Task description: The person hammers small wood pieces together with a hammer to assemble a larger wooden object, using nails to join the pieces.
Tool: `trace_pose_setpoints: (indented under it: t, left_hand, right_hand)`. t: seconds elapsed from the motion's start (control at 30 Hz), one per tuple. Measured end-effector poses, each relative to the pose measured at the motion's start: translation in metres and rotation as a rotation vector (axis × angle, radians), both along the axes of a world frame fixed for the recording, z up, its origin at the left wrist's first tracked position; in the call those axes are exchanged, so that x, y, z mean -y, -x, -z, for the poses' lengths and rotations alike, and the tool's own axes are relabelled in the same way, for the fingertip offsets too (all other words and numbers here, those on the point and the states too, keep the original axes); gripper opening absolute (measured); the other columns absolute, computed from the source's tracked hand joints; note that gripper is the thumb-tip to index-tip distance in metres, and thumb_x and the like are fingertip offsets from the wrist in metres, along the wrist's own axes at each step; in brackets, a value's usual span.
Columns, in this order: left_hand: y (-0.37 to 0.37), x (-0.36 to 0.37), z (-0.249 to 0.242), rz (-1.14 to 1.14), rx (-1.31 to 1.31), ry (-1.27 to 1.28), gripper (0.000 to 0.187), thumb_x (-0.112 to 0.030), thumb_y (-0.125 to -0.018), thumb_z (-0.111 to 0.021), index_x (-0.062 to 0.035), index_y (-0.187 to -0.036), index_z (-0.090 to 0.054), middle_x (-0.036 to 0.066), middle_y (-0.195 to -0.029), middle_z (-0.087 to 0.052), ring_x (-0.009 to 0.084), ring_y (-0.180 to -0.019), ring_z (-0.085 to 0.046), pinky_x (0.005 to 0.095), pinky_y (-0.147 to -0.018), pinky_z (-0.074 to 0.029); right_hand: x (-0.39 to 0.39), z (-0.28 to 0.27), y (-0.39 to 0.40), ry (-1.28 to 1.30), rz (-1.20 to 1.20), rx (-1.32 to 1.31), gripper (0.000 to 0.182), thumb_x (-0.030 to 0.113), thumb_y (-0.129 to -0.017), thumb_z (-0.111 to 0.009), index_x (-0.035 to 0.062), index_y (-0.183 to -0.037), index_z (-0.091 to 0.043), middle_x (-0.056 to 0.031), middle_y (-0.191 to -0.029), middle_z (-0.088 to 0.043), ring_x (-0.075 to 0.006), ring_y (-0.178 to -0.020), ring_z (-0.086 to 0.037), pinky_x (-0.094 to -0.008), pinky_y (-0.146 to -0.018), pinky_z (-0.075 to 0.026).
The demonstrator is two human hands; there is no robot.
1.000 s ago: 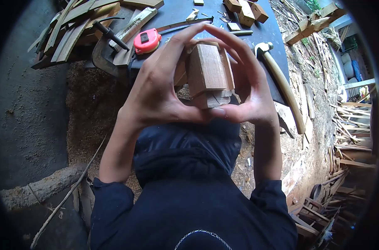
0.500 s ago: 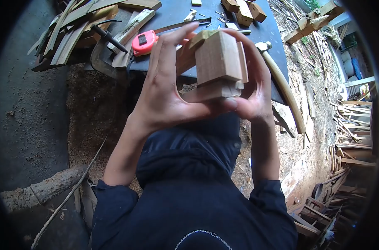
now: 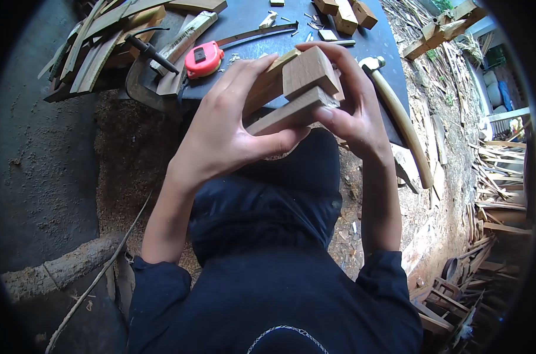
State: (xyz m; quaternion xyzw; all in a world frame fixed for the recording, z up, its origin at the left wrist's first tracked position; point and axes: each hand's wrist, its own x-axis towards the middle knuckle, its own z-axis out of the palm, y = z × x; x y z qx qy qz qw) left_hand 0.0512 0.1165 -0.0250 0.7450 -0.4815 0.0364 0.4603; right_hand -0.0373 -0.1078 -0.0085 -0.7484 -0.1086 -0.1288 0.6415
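Between my two hands, above my lap and near the table's edge, is a wooden piece (image 3: pixel 308 74) made of a square block with flat strips against its sides. My left hand (image 3: pixel 220 127) grips its left side, thumb below and fingers along the top. My right hand (image 3: pixel 359 112) holds its right end, with the thumb on the end of the lower strip and the index finger over the top. The piece is tilted, its block end facing up toward me. The remaining right fingers are partly hidden behind it.
On the dark table (image 3: pixel 253 50) lie a red tape measure (image 3: pixel 203 59), a hammer (image 3: pixel 400 112), small wooden blocks (image 3: pixel 345 17) and nails. A clamp (image 3: pixel 144 82) is at the table's left edge, beside stacked wood strips (image 3: pixel 105 44). Wood scraps (image 3: pixel 504 177) cover the ground at right.
The wooden piece has turned and tilted in my hands, showing more of the block's end face. Both hands still hold it; my left hand has shifted slightly left and down.
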Motion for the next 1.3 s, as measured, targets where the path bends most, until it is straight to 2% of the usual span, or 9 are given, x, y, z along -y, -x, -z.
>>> trace_pose_setpoints:
  t: [0.07,0.3,0.43,0.47,0.77,0.87,0.97,1.2,1.3]
  left_hand:
    - [0.006,0.006,-0.003,-0.065,0.078,-0.010,0.099,-0.034,-0.067,-0.099,-0.0023,-0.149,-0.053,0.020,-0.133,-0.064,0.0356,-0.122,-0.066,0.0444,-0.104,-0.054]
    - [-0.001,0.016,0.011,-0.221,0.303,-0.007,0.070,-0.020,-0.082,-0.090,-0.0086,-0.144,-0.061,0.016,-0.119,-0.073,0.0343,-0.107,-0.074,0.0432,-0.087,-0.061]
    - [-0.007,0.010,-0.001,-0.180,0.280,-0.126,0.060,-0.020,-0.088,-0.084,-0.0074,-0.142,-0.062,0.019,-0.117,-0.073,0.0360,-0.106,-0.073,0.0438,-0.088,-0.059]
    - [-0.009,0.008,-0.005,-0.167,0.257,-0.171,0.057,-0.020,-0.090,-0.082,-0.0068,-0.141,-0.062,0.019,-0.116,-0.073,0.0365,-0.105,-0.072,0.0440,-0.088,-0.058]
    - [-0.046,0.012,-0.014,-0.029,0.233,-0.309,0.048,-0.033,-0.094,-0.077,0.0011,-0.125,-0.067,0.024,-0.105,-0.071,0.0413,-0.098,-0.070,0.0442,-0.083,-0.054]
    - [-0.051,0.016,-0.009,-0.026,0.243,-0.287,0.046,-0.035,-0.094,-0.077,0.0016,-0.122,-0.069,0.024,-0.102,-0.071,0.0402,-0.095,-0.070,0.0438,-0.081,-0.054]
    - [-0.049,0.023,-0.007,-0.049,0.179,-0.299,0.045,-0.038,-0.095,-0.076,0.0011,-0.116,-0.071,0.022,-0.097,-0.071,0.0382,-0.088,-0.070,0.0432,-0.078,-0.054]
    - [-0.048,0.030,-0.016,-0.040,0.178,-0.314,0.047,-0.045,-0.097,-0.074,0.0007,-0.106,-0.074,0.020,-0.087,-0.071,0.0352,-0.076,-0.069,0.0412,-0.070,-0.052]
    - [-0.050,0.030,-0.014,-0.051,0.133,-0.308,0.047,-0.045,-0.097,-0.074,0.0011,-0.106,-0.074,0.021,-0.085,-0.070,0.0343,-0.075,-0.068,0.0414,-0.070,-0.051]
  right_hand:
    - [-0.006,0.007,-0.004,-0.046,0.059,-0.012,0.078,0.037,-0.080,-0.086,0.0013,-0.142,-0.056,-0.0110,-0.121,-0.062,-0.0217,-0.111,-0.069,-0.0357,-0.098,-0.056]
    - [0.006,0.020,-0.031,-0.282,0.043,-0.295,0.060,0.041,-0.089,-0.078,-0.0002,-0.131,-0.066,-0.0116,-0.120,-0.068,-0.0182,-0.116,-0.067,-0.0345,-0.107,-0.050]
    - [0.024,0.006,-0.040,-0.114,-0.033,-0.434,0.046,0.043,-0.100,-0.064,0.0056,-0.126,-0.071,-0.0082,-0.124,-0.071,-0.0179,-0.120,-0.066,-0.0380,-0.110,-0.047]
    - [0.027,0.001,-0.042,-0.088,-0.038,-0.478,0.039,0.039,-0.101,-0.064,0.0065,-0.123,-0.068,-0.0053,-0.125,-0.069,-0.0193,-0.123,-0.064,-0.0439,-0.110,-0.050]
    - [0.067,0.018,-0.084,-0.102,-0.312,-0.691,0.045,0.043,-0.103,-0.060,0.0082,-0.131,-0.066,-0.0059,-0.131,-0.067,-0.0139,-0.109,-0.063,-0.0297,-0.098,-0.045]
    - [0.059,0.017,-0.077,-0.018,-0.136,-0.681,0.032,0.038,-0.102,-0.065,0.0188,-0.125,-0.074,-0.0034,-0.109,-0.065,-0.0102,-0.090,-0.052,-0.0271,-0.087,-0.044]
    - [0.077,0.031,-0.079,0.206,-0.209,-0.447,0.045,0.034,-0.099,-0.072,0.0072,-0.135,-0.066,-0.0054,-0.129,-0.067,-0.0104,-0.109,-0.059,-0.0256,-0.089,-0.044]
    - [0.047,-0.010,-0.047,0.350,0.172,-0.376,0.078,0.037,-0.095,-0.081,0.0080,-0.158,-0.046,-0.0069,-0.126,-0.062,-0.0097,-0.104,-0.059,-0.0238,-0.085,-0.045]
    - [0.053,-0.023,-0.017,0.392,0.300,-0.159,0.053,0.033,-0.099,-0.075,0.0090,-0.144,-0.061,-0.0082,-0.117,-0.063,-0.0156,-0.104,-0.059,-0.0322,-0.087,-0.051]
